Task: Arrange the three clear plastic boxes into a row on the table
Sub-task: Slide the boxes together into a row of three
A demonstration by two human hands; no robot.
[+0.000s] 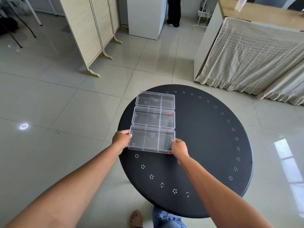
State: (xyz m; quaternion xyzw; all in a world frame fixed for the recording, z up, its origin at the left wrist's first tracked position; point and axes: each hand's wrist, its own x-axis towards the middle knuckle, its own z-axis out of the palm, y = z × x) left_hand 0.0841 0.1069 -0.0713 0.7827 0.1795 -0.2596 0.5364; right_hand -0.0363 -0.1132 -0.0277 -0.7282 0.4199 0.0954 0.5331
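Three clear plastic boxes with inner dividers lie on the left part of a round black table (205, 137), lined up one behind another and touching. The far box (156, 100) and the middle box (153, 118) lie untouched. The near box (152, 142) is held at both short ends: my left hand (120, 140) grips its left edge and my right hand (180, 148) grips its right edge near a small red mark.
A folding wicker screen (92, 35) stands on the tiled floor at the back left. A cloth-covered counter (250, 55) is at the back right. A person's dark-trousered legs (174, 12) stand beside a white cabinet (146, 17). My bare foot (135, 218) shows below the table.
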